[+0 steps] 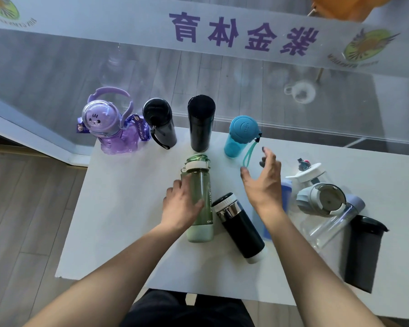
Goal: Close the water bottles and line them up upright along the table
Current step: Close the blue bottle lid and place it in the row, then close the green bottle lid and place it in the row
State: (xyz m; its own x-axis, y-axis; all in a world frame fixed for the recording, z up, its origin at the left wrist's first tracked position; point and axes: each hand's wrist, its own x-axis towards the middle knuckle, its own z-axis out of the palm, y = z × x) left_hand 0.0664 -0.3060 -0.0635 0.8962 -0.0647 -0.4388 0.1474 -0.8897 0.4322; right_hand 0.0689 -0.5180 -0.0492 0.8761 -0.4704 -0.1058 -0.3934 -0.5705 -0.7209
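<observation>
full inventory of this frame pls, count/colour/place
Table: 1, white, centre.
Upright bottles, far edge: 4; purple cat bottle, dark grey bottle, black flask, teal bottle.
Green bottle: 1, centre, under left hand.
Black-and-steel flask: 1, lying beside it.
Right-side pile: clear bottles, white lid, grey lid, dark tumbler; count unclear.
Left hand: grip on green bottle.
Right hand: open, blurred.

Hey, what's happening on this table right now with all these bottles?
A person is sorting water bottles on a white table. Four already stand along the far edge: a purple cat bottle, two black ones and a teal bottle. The left hand grips a green bottle; the right hand hovers open. Several more lie on their sides to the right.
</observation>
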